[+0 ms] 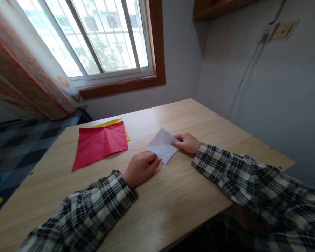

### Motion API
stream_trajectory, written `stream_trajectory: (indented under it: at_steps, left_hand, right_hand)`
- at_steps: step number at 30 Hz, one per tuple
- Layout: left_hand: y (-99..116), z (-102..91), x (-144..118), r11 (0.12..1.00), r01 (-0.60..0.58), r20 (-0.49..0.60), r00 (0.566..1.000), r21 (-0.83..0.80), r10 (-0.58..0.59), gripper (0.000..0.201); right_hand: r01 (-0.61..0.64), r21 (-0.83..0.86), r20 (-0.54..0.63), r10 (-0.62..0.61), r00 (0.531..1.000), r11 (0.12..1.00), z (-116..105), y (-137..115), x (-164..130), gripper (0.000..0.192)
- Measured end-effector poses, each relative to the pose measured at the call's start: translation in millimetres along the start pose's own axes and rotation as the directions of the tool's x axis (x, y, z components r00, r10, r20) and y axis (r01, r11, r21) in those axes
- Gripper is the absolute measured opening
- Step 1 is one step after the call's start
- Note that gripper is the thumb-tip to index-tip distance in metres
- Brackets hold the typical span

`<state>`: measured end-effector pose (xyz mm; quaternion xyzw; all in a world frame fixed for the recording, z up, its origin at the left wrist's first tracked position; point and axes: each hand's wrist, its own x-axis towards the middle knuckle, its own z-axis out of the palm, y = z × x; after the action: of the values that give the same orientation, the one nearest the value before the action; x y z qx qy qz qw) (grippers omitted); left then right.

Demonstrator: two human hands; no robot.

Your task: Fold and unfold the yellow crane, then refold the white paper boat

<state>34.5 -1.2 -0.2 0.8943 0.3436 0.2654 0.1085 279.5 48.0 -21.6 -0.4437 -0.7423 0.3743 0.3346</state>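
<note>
A white sheet of paper [162, 141], folded into a diamond shape with crease lines across it, lies on the wooden table [173, 196]. My right hand [187, 142] grips its right corner between thumb and fingers. At the lower left edge, my left hand [143, 167] has its thumb and curled fingers closed on the paper near the bottom corner. Left of my hands lies a creased red sheet of paper [102, 143], partly covering a yellow sheet of paper [127, 134].
Beyond the table stands a window [105, 38] with a brown frame and bars outside. A patterned curtain [28, 70] hangs at the left. On the right wall, a cable [243, 78] runs down from a socket [267, 33]. A wooden shelf [217, 8] is above.
</note>
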Motion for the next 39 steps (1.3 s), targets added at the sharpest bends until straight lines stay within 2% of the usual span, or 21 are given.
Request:
stream_trajectory:
  at_steps: [4,9,12,14,17,19,30,34,39]
  left_hand:
    - [1.1,0.7,-0.6,0.959,-0.284,0.009,0.959,0.002,0.284,0.016]
    - [1.7,3.1,-2.5,0.919,-0.393,0.113,0.915,0.032,0.388,0.026]
    - [1.4,4.7,-2.8,0.924,-0.376,0.198,0.913,0.067,0.357,0.031]
    - [1.3,5.8,-2.5,0.939,-0.332,0.241,0.922,0.089,0.303,0.034]
    - [1.1,6.7,-2.0,0.944,-0.306,0.277,0.924,0.121,0.264,0.036]
    - [1.2,6.8,-1.9,0.941,-0.309,0.289,0.921,0.136,0.261,0.036]
    - [-0.1,6.4,-1.9,0.957,-0.284,0.277,0.926,0.065,0.256,0.036]
    - [-1.0,6.7,-2.0,0.96,-0.276,0.272,0.929,0.052,0.252,0.036]
    - [-1.3,6.8,-2.3,0.959,-0.275,0.28,0.928,0.063,0.247,0.036]
  right_hand:
    - [0.028,-0.082,0.019,-0.026,0.999,0.996,0.8,-3.2,-1.6,0.025]
    - [0.04,-0.151,0.023,-0.037,0.999,0.988,0.5,-4.2,-2.3,0.024]
    - [0.057,-0.162,0.016,-0.055,0.998,0.985,1.6,-2.0,-2.1,0.022]
    - [0.056,-0.16,-0.035,-0.063,0.997,0.985,3.2,0.2,-2.2,0.024]
    - [0.036,-0.143,-0.138,-0.056,0.989,0.989,5.6,3.3,-2.5,0.047]
    - [0.034,-0.133,-0.156,-0.055,0.986,0.991,6.3,4.4,-2.7,0.053]
    - [0.094,-0.318,-0.07,-0.122,0.99,0.943,3.3,2.7,-1.0,0.046]
    - [0.145,-0.356,-0.019,-0.162,0.987,0.923,1.4,3.4,-0.4,0.044]
    - [0.151,-0.373,-0.004,-0.165,0.986,0.915,0.4,1.9,-0.8,0.046]
